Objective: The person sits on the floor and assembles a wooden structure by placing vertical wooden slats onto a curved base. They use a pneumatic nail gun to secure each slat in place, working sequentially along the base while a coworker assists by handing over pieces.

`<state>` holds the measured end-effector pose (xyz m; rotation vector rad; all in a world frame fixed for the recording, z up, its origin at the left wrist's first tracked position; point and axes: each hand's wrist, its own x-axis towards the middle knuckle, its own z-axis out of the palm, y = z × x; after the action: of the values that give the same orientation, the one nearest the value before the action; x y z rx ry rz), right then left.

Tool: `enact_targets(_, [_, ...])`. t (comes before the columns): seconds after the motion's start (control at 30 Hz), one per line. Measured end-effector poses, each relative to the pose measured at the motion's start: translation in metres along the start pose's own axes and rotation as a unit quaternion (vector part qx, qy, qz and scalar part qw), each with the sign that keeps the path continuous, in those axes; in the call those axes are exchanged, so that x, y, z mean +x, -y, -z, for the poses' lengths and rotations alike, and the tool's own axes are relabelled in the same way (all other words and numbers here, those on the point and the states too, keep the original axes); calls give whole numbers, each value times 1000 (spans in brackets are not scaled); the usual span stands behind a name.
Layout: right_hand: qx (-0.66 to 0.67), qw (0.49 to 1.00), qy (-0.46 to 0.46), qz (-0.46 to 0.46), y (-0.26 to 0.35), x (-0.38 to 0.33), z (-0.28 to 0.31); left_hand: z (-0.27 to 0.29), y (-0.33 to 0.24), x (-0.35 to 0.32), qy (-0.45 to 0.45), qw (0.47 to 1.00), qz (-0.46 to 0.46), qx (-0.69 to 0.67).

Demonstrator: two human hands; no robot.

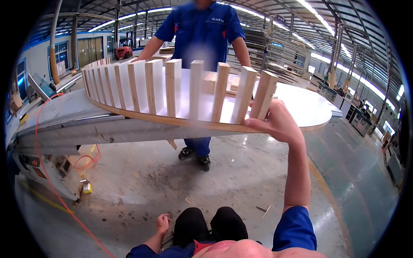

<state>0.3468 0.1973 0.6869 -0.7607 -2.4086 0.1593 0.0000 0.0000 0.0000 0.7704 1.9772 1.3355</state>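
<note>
A curved wooden frame (142, 112) with several upright wooden slats fixed along its rim lies on a white tabletop (305, 105). My right hand (275, 122) is raised and grips the rightmost slat (263, 94) and the curved edge under it. My left hand (162, 223) hangs low by my knee, fingers loosely curled, holding nothing. A person in a blue work shirt (202, 30) stands on the far side of the frame with both hands near its back edge.
An orange hose (43, 167) runs across the concrete floor at the left beside a grey machine (56, 137). Small wood scraps (263, 209) lie on the floor. Stacked boards and machinery stand at the right.
</note>
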Motion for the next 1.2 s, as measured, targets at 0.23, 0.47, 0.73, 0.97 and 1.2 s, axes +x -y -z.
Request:
enact_targets(0.23, [-165, 979, -115, 15, -1, -26, -1, 54, -298, -29, -147, 901, -407, 33])
enact_targets(0.47, [-203, 933, -276, 113, -15, -45, -21, 98, -601, -112, -325, 565, -749, 119])
enact_targets(0.73, [-174, 914, -314, 191, -34, -50, -31, 57, -718, -115, -312, 578, -698, 287])
enact_targets(0.97, [-204, 912, -311, 172, -37, -46, -43, 67, -712, -111, -289, 602, -689, 282])
enact_targets(1.2, [-233, 912, -301, 150, -46, -50, -41, 62, -766, -161, -400, 334, -829, 204])
